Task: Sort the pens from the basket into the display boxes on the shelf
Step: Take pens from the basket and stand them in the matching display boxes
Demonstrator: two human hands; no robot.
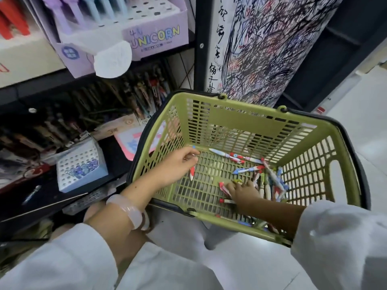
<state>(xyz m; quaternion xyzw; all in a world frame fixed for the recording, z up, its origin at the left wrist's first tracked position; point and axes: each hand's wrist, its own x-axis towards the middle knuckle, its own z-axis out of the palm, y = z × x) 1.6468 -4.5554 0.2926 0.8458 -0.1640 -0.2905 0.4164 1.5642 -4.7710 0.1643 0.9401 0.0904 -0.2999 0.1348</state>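
You are reaching both hands into the green basket (240,122), a slotted plastic tub with a dark rim and handle, sitting tilted on your lap in front of the shelf (62,78). Your left hand (178,164) is curling its fingers around a red-and-white pen (192,173), whose pointed tip is sticking out below your palm above the gridded floor of the basket. A pale, smooth bangle (127,208) is circling that wrist. Your right hand (245,192) is pressing down among the pens (270,181), a loose pile of slim, glossy barrels in red, white and blue gathered in the near right corner; its fingers are bent over them, but you cannot tell whether they are actually gripping one. A few more pens are lying apart near the far wall, one long pen (227,155) lying slantwise.

To the left, on the dark lower shelf, a pale blue box (83,164) with a perforated white top is holding a small cluster of bluish, faceted pen caps. Above it, a lilac cardboard box (155,36) printed UNICORN is holding pastel pens upright in round holes. Behind the basket, a white panel (261,49) is covered in dense ink scribbles.
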